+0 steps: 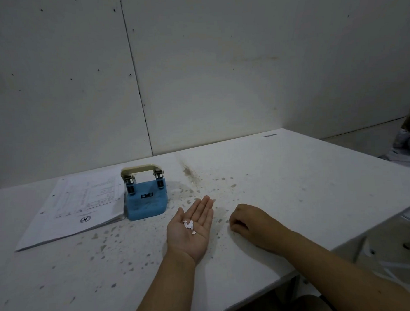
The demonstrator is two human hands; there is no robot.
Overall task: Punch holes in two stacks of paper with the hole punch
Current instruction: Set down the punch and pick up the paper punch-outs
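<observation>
A blue hole punch (pixel 146 198) with a cream handle stands on the white table (pixel 294 179), left of centre. A stack of printed paper (pixel 77 208) lies against the punch's left side, with punched holes showing along the stack's far left edge. My left hand (pixel 190 228) rests palm up on the table to the right of the punch, and several small white paper dots (pixel 189 224) lie in the palm. My right hand (pixel 251 221) is further right, knuckles up, with its fingers curled down onto the tabletop. Whatever is under those fingers is hidden.
The tabletop is speckled with grey stains and a few tiny white bits around my hands. A white panelled wall (pixel 195 73) stands behind the table. The table's right edge drops to a floor with clutter (pixel 407 139) at the far right.
</observation>
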